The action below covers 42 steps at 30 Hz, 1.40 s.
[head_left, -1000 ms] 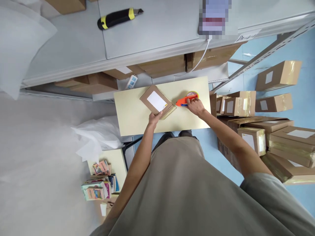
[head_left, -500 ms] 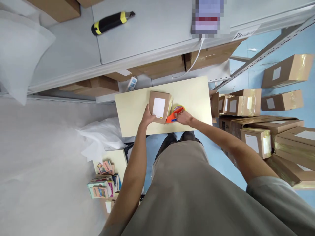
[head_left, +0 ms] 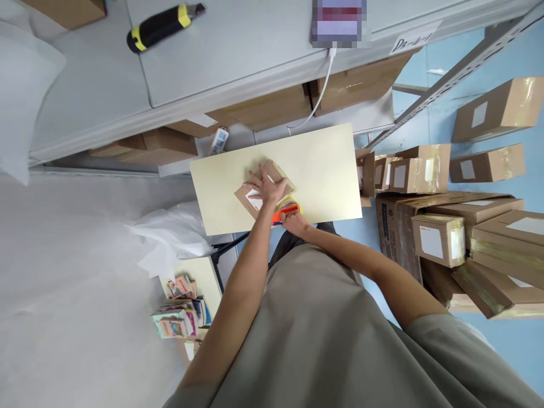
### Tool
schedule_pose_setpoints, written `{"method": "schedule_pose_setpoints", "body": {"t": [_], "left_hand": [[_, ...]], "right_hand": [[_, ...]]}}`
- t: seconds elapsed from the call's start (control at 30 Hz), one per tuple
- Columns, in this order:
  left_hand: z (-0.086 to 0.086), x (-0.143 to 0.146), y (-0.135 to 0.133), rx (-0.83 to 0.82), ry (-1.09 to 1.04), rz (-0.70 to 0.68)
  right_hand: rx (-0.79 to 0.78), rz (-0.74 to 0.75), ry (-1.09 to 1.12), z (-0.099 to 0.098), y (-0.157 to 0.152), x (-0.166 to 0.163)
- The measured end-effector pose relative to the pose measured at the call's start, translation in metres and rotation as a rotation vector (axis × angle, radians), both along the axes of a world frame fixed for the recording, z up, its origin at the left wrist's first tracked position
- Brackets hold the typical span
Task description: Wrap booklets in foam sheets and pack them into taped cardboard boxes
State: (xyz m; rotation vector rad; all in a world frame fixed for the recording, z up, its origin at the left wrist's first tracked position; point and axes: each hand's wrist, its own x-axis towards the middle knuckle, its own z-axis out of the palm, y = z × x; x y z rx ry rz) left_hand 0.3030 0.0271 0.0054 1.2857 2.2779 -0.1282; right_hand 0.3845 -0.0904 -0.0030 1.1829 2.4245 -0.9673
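Observation:
A small cardboard box [head_left: 243, 194] with a white label lies turned at an angle on the cream tabletop [head_left: 323, 164]. My left hand [head_left: 266, 186] rests on top of it, fingers spread, covering part of the label. By the box's near corner, my right hand [head_left: 294, 220] is closed around an orange tape dispenser [head_left: 278, 216] carrying a yellow-rimmed roll of tape. The dispenser sits low at the table's near edge, against or very close to the box; whether it touches is hard to see.
On the grey shelf [head_left: 238, 51] ahead lie a black and yellow utility knife [head_left: 161, 27] and a blurred device with a white cable [head_left: 325, 85]. Stacked cardboard boxes [head_left: 433, 238] stand at the right. White plastic sheeting [head_left: 170, 229] and a pile of books [head_left: 181, 317] are at the left.
The box has turned on the tabletop. My left hand has gone from gripping its left side to lying spread on top. My right hand has moved the tape dispenser left and nearer my body.

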Motion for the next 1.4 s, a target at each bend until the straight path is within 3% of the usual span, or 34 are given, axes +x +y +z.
{"method": "schedule_pose_setpoints", "body": {"t": [0.1, 0.23, 0.3, 0.37, 0.47, 0.63, 0.83, 1.23, 1.4], "left_hand": [[0.008, 0.006, -0.005, 0.004, 0.005, 0.043], [0.011, 0.007, -0.014, -0.001, -0.043, -0.005], [0.006, 0.004, -0.018, 0.082, -0.147, 0.025], [-0.001, -0.001, -0.02, 0.237, -0.353, 0.048], [-0.005, -0.009, -0.025, 0.32, -0.47, 0.008], [0.008, -0.015, -0.041, 0.033, -0.101, -0.191], [0.011, -0.019, -0.062, 0.009, -0.095, -0.334], [0.016, -0.027, -0.067, 0.042, -0.141, -0.396], [0.023, -0.043, -0.068, 0.082, -0.179, -0.514]], "right_hand": [[-0.026, -0.039, -0.077, -0.002, -0.007, 0.056], [-0.025, -0.119, -0.23, -0.003, 0.0, 0.161], [0.033, -0.156, -0.301, -0.002, 0.008, 0.202], [0.08, -0.166, -0.305, -0.001, 0.017, 0.222], [0.124, -0.176, -0.281, -0.002, 0.033, 0.212], [0.17, -0.123, -0.227, -0.008, 0.059, 0.17], [0.109, -0.058, -0.179, -0.004, 0.064, 0.145], [-0.056, -0.473, -0.239, 0.016, 0.017, 0.08], [-0.076, -0.709, -0.347, 0.027, 0.027, 0.074]]}}
